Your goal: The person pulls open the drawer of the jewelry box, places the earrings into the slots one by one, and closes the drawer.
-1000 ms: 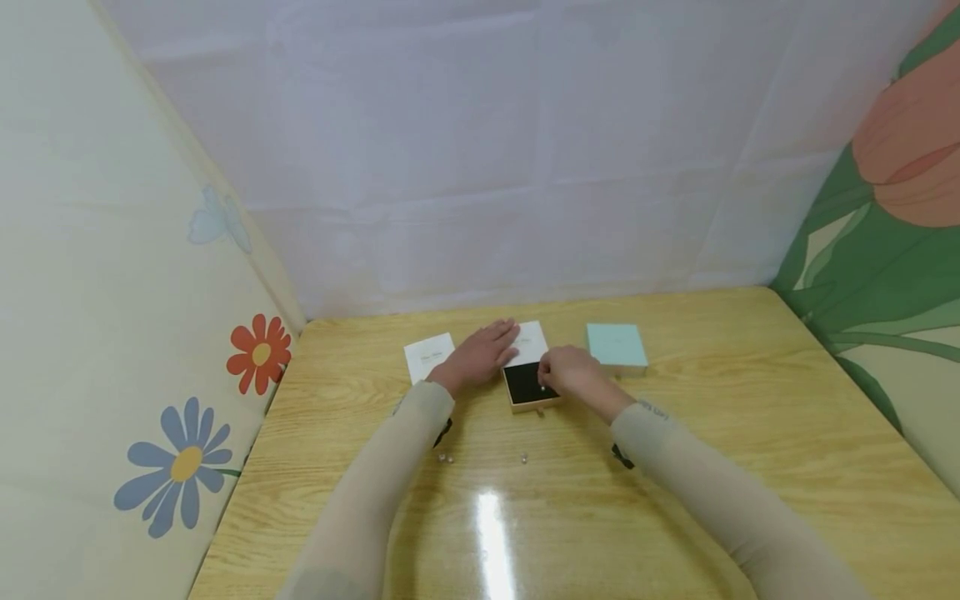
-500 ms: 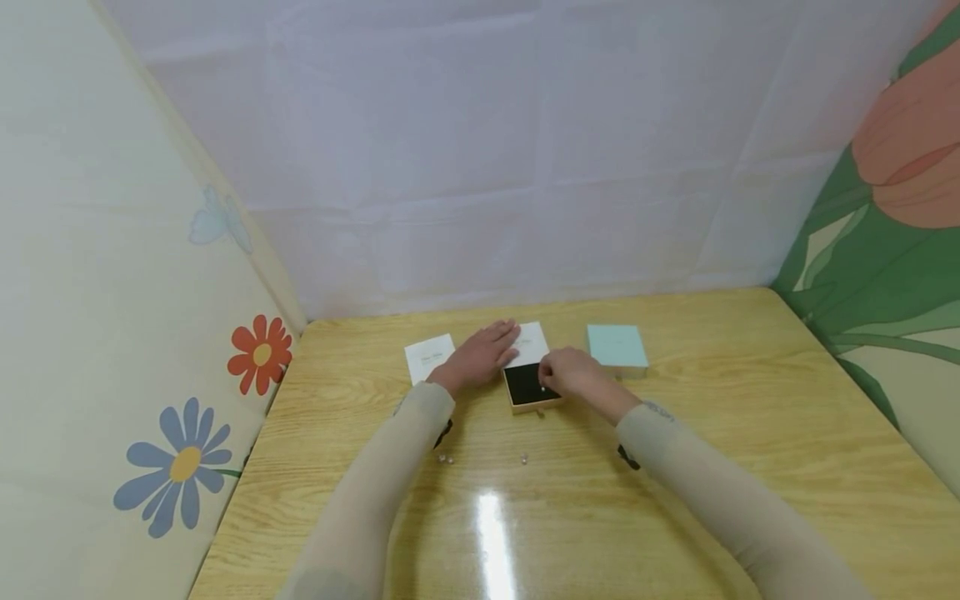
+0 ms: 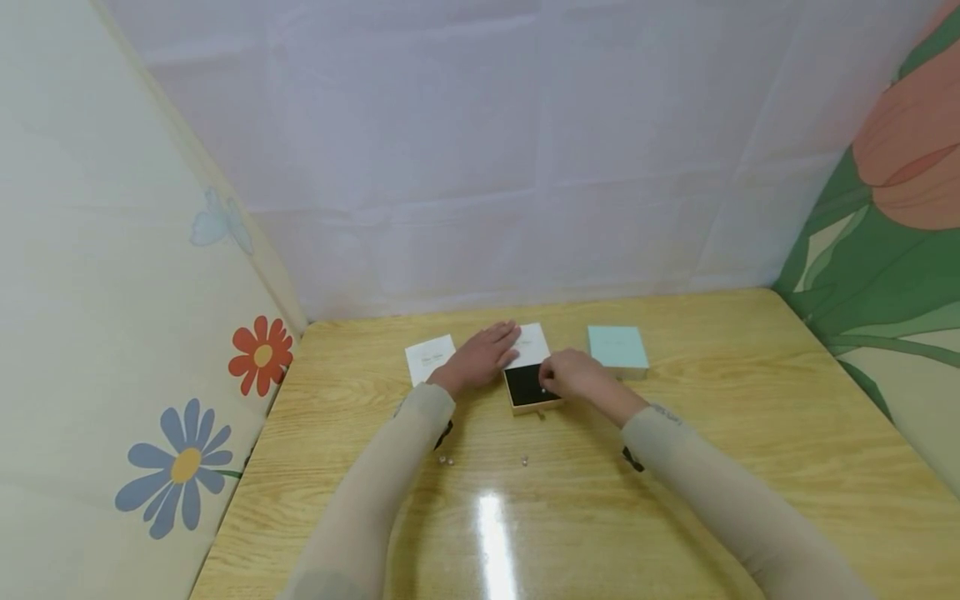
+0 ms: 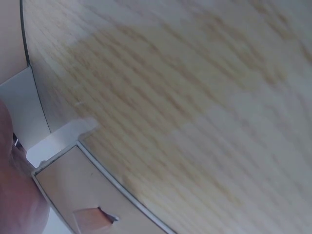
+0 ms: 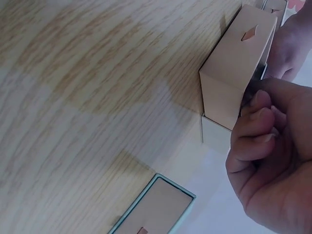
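Note:
In the head view my left hand [image 3: 478, 358] lies with extended fingers across the white sleeve [image 3: 529, 343] of the middle box. Its black-lined drawer [image 3: 522, 386] is pulled out toward me. My right hand [image 3: 573, 375] bends over the drawer's right side, fingers curled, thumb and index pinching at the black lining. A tiny pale stud [image 3: 543, 390] shows right at those fingertips. In the right wrist view the drawer's tan wall [image 5: 225, 92] hides the tips. The left wrist view catches the left hand [image 4: 22, 195] beside a tan drawer front with a ribbon tab [image 4: 92, 219].
A second white box [image 3: 430, 358] sits on the left, partly behind the left wrist. To the right stands a mint-green box [image 3: 617, 346]. Small pale studs [image 3: 446, 460] lie on the wooden table [image 3: 360, 467], with another stud [image 3: 524, 460] nearer the middle.
My right wrist and forearm have shifted slightly to the right while the fingertips stay at the same spot in the drawer. The left hand and the boxes keep their places.

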A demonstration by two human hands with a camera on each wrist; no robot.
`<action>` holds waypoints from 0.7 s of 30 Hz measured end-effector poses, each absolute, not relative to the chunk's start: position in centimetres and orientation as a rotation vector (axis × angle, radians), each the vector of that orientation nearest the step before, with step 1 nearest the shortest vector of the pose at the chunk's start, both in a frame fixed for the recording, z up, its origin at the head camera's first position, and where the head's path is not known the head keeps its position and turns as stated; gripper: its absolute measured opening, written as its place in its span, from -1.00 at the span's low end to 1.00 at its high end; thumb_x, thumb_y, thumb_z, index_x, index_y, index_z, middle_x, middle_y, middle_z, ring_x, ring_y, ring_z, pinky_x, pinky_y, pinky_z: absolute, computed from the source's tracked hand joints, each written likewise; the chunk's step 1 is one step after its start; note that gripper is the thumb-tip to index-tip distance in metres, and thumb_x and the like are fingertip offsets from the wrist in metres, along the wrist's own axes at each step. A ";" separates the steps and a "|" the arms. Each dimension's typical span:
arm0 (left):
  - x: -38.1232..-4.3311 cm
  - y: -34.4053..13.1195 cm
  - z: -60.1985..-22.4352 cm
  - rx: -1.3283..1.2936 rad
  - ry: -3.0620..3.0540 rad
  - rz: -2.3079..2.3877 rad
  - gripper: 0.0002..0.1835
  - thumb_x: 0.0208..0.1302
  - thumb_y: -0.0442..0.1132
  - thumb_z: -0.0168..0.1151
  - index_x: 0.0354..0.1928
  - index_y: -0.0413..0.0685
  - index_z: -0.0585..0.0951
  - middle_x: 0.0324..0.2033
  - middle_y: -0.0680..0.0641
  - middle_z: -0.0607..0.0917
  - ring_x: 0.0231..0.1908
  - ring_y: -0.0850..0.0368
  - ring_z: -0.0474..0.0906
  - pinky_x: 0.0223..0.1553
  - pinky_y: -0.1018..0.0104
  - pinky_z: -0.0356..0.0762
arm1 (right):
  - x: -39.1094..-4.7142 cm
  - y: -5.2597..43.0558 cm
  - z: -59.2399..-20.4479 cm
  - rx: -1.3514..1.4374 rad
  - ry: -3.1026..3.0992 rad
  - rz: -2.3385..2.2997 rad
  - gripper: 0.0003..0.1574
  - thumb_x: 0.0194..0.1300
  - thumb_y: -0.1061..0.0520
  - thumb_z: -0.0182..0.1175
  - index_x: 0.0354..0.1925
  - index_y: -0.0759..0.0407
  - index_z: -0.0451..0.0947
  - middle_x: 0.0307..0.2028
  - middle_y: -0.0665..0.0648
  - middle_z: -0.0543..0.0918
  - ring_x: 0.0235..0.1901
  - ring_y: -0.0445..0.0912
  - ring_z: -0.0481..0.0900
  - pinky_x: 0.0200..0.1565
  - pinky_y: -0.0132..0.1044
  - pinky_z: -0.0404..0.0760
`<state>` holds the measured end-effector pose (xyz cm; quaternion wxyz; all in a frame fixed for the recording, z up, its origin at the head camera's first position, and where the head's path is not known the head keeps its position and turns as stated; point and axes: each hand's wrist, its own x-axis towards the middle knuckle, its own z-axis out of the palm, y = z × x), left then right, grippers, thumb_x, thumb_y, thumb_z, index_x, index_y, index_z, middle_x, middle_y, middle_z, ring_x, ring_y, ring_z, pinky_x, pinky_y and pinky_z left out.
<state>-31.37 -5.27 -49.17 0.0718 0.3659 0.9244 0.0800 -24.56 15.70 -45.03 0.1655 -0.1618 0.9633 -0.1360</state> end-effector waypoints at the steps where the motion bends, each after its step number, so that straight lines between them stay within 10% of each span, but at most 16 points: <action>1: -31.4 -5.3 -49.2 1.100 2.778 0.240 -0.35 0.64 0.12 -0.41 0.61 0.05 -0.10 0.61 -0.03 -0.07 0.60 0.04 -0.16 0.61 0.08 -0.11 | -24.5 15.7 -45.0 -0.461 2.741 -0.388 -0.85 0.38 0.05 0.26 -0.19 0.04 0.73 -0.24 0.04 0.75 -0.27 -0.09 0.64 -0.08 -0.09 0.70; 21: -31.5 -5.2 -49.4 1.091 2.785 0.221 -0.36 0.64 0.12 -0.41 0.61 0.06 -0.10 0.61 -0.02 -0.06 0.60 0.04 -0.17 0.61 0.09 -0.12 | -23.6 15.6 -44.7 -0.541 2.786 -0.304 -0.83 0.34 0.09 0.31 -0.15 0.07 0.77 -0.14 0.08 0.79 -0.10 0.01 0.73 0.02 -0.06 0.72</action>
